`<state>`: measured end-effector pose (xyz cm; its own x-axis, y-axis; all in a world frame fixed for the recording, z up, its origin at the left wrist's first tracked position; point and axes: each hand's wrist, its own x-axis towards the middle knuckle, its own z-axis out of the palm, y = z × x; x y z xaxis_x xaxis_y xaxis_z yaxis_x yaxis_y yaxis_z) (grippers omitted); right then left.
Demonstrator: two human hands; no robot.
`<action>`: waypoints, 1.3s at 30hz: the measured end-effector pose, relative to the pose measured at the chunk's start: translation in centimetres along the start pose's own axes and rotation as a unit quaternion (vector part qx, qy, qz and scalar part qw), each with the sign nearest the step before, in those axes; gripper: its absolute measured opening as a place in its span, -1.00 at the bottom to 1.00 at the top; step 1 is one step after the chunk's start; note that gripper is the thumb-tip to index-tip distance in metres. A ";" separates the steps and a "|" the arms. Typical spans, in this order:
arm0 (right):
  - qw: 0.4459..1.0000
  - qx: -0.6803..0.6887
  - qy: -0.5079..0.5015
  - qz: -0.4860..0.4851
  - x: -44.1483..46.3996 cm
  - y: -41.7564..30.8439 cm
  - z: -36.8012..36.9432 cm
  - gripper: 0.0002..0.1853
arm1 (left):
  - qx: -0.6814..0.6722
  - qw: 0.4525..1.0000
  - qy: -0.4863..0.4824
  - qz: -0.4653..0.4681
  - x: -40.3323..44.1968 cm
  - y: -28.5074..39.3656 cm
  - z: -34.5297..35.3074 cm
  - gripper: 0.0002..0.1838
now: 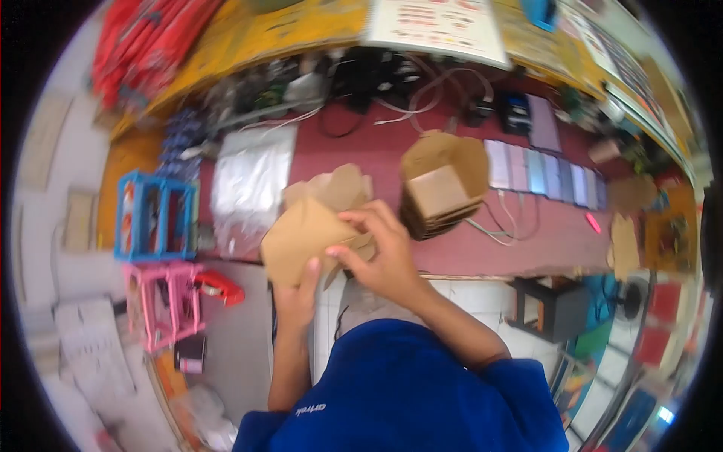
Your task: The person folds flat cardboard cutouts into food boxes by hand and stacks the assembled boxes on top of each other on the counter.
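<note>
A brown cardboard piece point(303, 239), partly folded, is held between both hands above the table's front edge. My left hand point(296, 295) grips its lower side, with the thumb on the near face. On its right side, my right hand point(382, 252) pinches the edge between thumb and fingers. Behind it lie more brown cardboard pieces point(345, 187) on the red tabletop point(361, 143). To the right of my right hand stands a nested stack of open brown boxes point(444, 181).
Clear plastic bags point(252, 177) lie left of the cardboard. A row of phones point(546, 175) with cables is at the right. Blue point(154, 217) and pink point(162, 305) racks stand at the left, near a red stapler point(220, 286). A yellow shelf point(279, 41) spans the back.
</note>
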<state>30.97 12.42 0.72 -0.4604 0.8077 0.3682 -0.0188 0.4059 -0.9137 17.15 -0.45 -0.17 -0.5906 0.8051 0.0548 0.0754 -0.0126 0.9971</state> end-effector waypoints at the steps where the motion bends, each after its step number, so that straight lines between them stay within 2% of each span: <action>1: 1.000 0.017 -0.022 -0.009 0.1 0.3 0.0 -0.49 | -0.017 1.000 0.008 -0.024 0.0 0.0 -0.6 -0.55; 2: 0.998 0.043 -0.041 0.002 0.1 0.1 -0.1 -0.50 | -0.007 0.999 0.030 -0.018 0.1 0.6 -0.7 -0.55; 4: 0.995 0.061 -0.073 0.012 0.1 0.4 -0.4 -0.54 | -0.105 0.989 0.040 -0.094 0.1 1.6 -0.2 -0.53; 8: 0.996 0.073 -0.049 0.030 -0.5 0.4 -0.1 -0.58 | -0.085 0.991 0.006 -0.102 -0.3 1.3 -0.2 -0.52; 10: 0.998 0.048 -0.037 0.014 -0.5 0.3 -0.3 -0.61 | -0.016 0.998 -0.033 -0.056 -0.3 1.6 0.1 -0.53; 14: 0.999 -0.005 -0.036 -0.040 -0.8 0.7 -0.3 -0.62 | -0.052 0.995 -0.038 -0.071 0.8 2.2 -0.1 -0.54; 16: 0.996 -0.017 -0.051 -0.065 -1.0 0.9 -0.3 -0.59 | -0.250 0.949 0.012 -0.192 1.1 4.0 0.2 -0.56; 17: 0.996 -0.018 -0.051 -0.067 -1.1 0.9 -0.5 -0.59 | -0.250 0.949 0.012 -0.190 1.2 3.8 0.0 -0.56; 19: 0.986 -0.042 -0.156 -0.051 -1.2 0.8 -1.1 -0.37 | -0.104 0.982 -0.018 -0.157 1.4 2.8 -0.5 -0.56; 20: 0.986 -0.041 -0.155 -0.053 -1.0 0.6 -1.7 -0.37 | -0.104 0.982 -0.018 -0.156 1.8 2.7 -1.1 -0.56; 22: 0.961 -0.138 -0.201 -0.131 0.0 -0.5 -3.1 -0.10 | 0.039 0.988 -0.134 -0.072 2.6 2.6 -2.3 -0.53; 23: 0.961 -0.139 -0.203 -0.130 0.6 -0.8 -3.0 -0.10 | 0.037 0.988 -0.134 -0.074 2.9 2.8 -2.3 -0.53; 25: 0.950 -0.117 -0.254 -0.137 1.5 -1.2 -2.6 0.09 | 0.150 0.952 -0.246 -0.108 3.3 4.8 -2.0 -0.45; 26: 0.950 -0.120 -0.253 -0.138 1.5 -1.0 -2.6 0.09 | 0.148 0.952 -0.247 -0.105 3.2 6.6 -2.0 -0.45; 28: 0.962 -0.094 -0.234 -0.107 1.8 0.0 -2.7 0.13 | 0.226 0.930 -0.289 -0.005 3.0 10.2 -2.6 -0.20; 29: 0.960 -0.099 -0.235 -0.112 1.7 0.2 -2.8 0.13 | 0.222 0.932 -0.286 0.002 2.7 10.4 -5.0 -0.20; 31: 0.980 0.138 -0.144 -0.010 0.5 0.7 -3.3 0.23 | 0.015 0.969 -0.169 0.178 1.4 10.3 -11.0 0.17; 32: 0.980 0.135 -0.145 -0.008 0.0 1.6 -3.6 0.23 | 0.011 0.970 -0.168 0.176 1.6 9.9 -10.9 0.17; 34: 0.958 0.228 -0.169 0.029 -0.7 2.8 -3.3 0.32 | 0.208 0.935 -0.182 0.223 2.6 8.3 -10.2 0.49; 35: 0.958 0.227 -0.172 0.029 -0.7 2.9 -3.1 0.32 | 0.174 0.931 -0.260 0.187 3.4 6.1 -9.4 0.58; 36: 0.961 0.204 -0.186 -0.013 -0.1 2.5 -2.8 0.32 | 0.173 0.932 -0.257 0.189 3.9 5.0 -8.3 0.58; 37: 0.962 0.182 -0.197 -0.053 0.2 1.9 -2.5 0.32 | 0.113 0.947 -0.277 0.119 4.3 4.2 -7.3 0.55; 38: 0.962 0.182 -0.196 -0.051 0.2 1.3 -2.6 0.32 | 0.052 0.952 -0.297 0.046 4.5 3.7 -7.0 0.52; 39: 0.961 0.162 -0.226 -0.013 0.2 0.6 -3.1 0.31 | 0.051 0.952 -0.299 0.044 4.7 3.5 -7.3 0.52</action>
<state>33.67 14.15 0.81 -0.7924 0.5017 0.3470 -0.2774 0.2102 -0.9375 8.78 -0.98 3.92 -0.0172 0.9976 0.0676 0.1994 -0.0628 0.9779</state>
